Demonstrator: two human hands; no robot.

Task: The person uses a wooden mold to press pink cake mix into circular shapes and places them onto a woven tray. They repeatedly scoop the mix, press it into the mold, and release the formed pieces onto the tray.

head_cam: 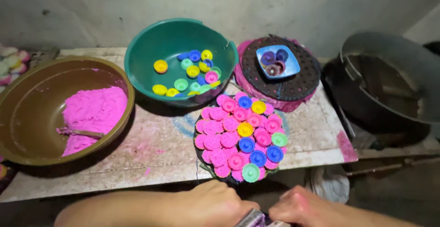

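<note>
While both hands meet at six o'clock:
Left hand (208,206): grip closed on a small grey object (251,218).
Right hand (300,207): touching it; grip unclear.
Tray (200,157): twelve o'clock, holding pink moulds.
Green basin (142,62): eleven o'clock.
Brown basin (27,112): pink dough, nine o'clock.

Two bare forearms with no sleeves, watch or rings enter from the bottom edge, ending in a left hand (215,204) and a right hand (298,206) faintly dusted with pink powder.
</note>
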